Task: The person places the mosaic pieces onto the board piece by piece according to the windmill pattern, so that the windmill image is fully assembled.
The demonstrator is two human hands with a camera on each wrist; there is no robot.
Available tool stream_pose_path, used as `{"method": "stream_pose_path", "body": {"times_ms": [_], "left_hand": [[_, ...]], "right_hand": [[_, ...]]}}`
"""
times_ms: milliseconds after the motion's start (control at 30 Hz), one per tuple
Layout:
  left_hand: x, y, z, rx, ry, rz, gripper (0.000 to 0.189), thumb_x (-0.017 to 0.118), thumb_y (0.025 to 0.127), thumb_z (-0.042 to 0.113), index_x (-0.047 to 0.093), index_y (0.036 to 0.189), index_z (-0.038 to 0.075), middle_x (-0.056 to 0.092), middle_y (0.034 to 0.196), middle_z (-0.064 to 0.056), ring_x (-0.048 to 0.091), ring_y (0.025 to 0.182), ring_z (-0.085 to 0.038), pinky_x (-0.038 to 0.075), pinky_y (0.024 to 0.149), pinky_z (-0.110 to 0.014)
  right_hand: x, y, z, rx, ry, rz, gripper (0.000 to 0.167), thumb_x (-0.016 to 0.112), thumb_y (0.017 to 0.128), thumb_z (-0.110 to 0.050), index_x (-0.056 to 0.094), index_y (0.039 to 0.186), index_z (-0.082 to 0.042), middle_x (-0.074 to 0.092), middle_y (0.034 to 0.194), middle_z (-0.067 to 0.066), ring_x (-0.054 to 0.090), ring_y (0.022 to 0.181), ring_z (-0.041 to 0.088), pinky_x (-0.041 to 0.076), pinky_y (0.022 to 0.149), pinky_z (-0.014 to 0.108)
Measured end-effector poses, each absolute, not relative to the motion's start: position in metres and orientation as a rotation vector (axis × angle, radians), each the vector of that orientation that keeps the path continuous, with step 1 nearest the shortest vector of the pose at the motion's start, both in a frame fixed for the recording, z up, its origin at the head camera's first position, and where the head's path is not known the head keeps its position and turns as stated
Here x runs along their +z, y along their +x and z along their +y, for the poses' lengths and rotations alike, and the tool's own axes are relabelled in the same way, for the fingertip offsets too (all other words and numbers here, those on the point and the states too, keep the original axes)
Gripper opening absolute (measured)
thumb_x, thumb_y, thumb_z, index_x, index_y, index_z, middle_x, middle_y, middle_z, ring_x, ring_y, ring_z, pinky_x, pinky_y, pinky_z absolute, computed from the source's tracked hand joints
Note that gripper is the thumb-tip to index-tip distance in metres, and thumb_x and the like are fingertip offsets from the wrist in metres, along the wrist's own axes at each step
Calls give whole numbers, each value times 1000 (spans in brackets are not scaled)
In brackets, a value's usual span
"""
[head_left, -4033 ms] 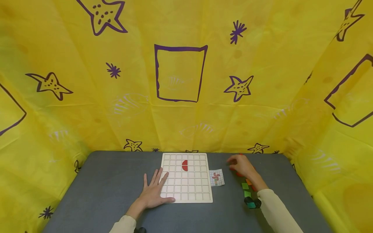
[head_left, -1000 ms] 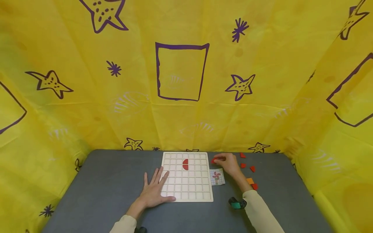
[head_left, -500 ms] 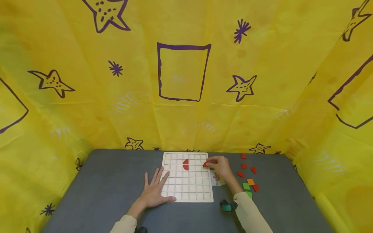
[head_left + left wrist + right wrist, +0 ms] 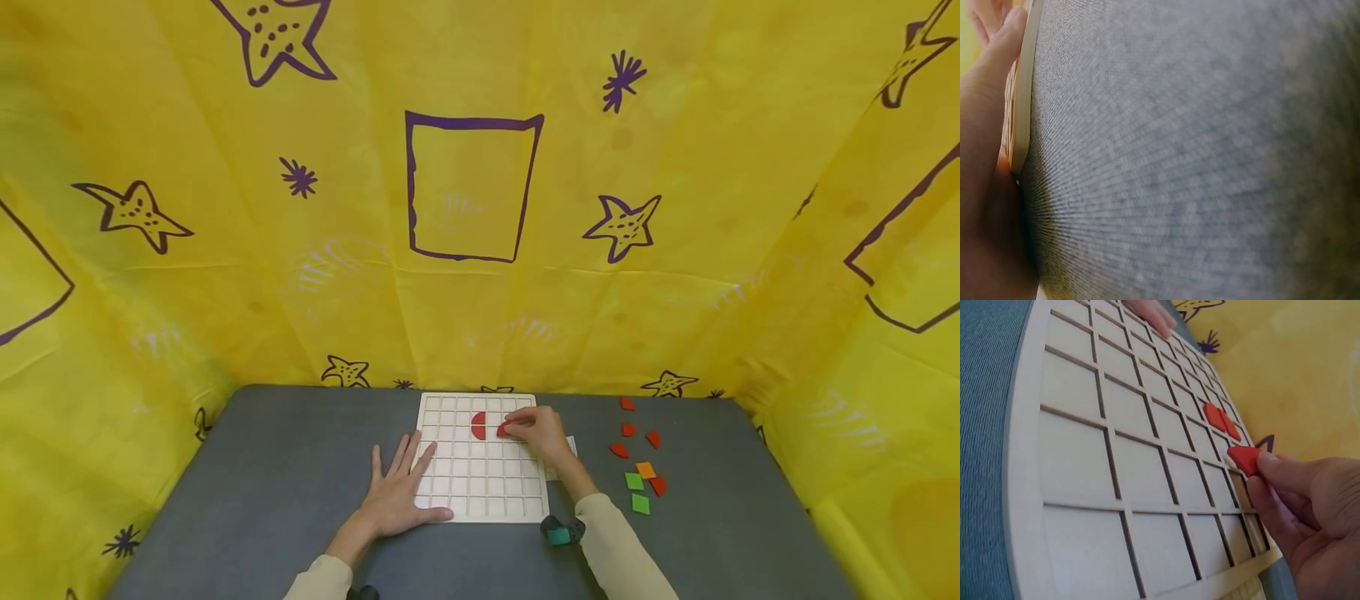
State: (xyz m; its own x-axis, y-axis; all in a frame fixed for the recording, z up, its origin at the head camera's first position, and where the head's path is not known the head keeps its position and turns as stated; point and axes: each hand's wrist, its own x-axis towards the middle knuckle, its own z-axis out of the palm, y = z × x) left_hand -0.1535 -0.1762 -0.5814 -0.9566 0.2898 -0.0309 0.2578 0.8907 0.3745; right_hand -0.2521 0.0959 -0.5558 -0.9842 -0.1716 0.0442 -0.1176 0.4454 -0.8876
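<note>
A white gridded board [image 4: 480,492] lies on the dark table. Two red quarter-circle tiles [image 4: 478,432] sit one above the other in its upper middle, their curved sides to the left. My right hand [image 4: 543,433] pinches another red quarter-circle tile [image 4: 1244,459] between thumb and finger, just above the squares right of that pair. My left hand [image 4: 393,500] rests with spread fingers on the board's lower left edge and corner. In the left wrist view the thumb [image 4: 997,56] lies against the board's side; the left fingertips are mostly hidden there.
Several loose red tiles [image 4: 627,430], an orange tile [image 4: 646,471] and two green tiles [image 4: 634,482] lie right of the board. A small printed card [image 4: 573,446] at the board's right edge is mostly covered by the right wrist. Yellow patterned cloth [image 4: 465,333] rises behind the table.
My right hand was over the loose tiles; it picked up a red tile and has carried it left over the board, covering most of the card. The left hand stays in place.
</note>
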Motion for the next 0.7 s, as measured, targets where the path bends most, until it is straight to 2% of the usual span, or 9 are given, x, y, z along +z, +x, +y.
{"method": "stream_pose_path", "body": {"times_ms": [200,467,700], "left_hand": [[-581,-153,-177,573,438,2975,113,62,70,81,28,155,15,9,163,-17,8,148,-40,-9,107,-71],[-576,-153,-177,534,417,2950,113,60,71,81,26,156,16,7,164,-15,6,149,-38,-8,107,-71],[-575,-153,-177,524,413,2956,113,59,71,82,26,156,17,7,164,-15,7,149,-38,-7,108,-72]], "right_hand": [[-554,-254,85,-1483,-300,2651,8,78,82,-6,78,90,-3,74,86,6,68,76,14,55,70,29],[-550,-252,79,-1402,-313,2698,5,77,83,-5,79,88,-4,75,88,8,67,87,22,54,74,33],[-553,-253,77,-1399,-326,2696,6,76,83,-5,79,88,-3,74,86,8,66,78,16,53,67,28]]}}
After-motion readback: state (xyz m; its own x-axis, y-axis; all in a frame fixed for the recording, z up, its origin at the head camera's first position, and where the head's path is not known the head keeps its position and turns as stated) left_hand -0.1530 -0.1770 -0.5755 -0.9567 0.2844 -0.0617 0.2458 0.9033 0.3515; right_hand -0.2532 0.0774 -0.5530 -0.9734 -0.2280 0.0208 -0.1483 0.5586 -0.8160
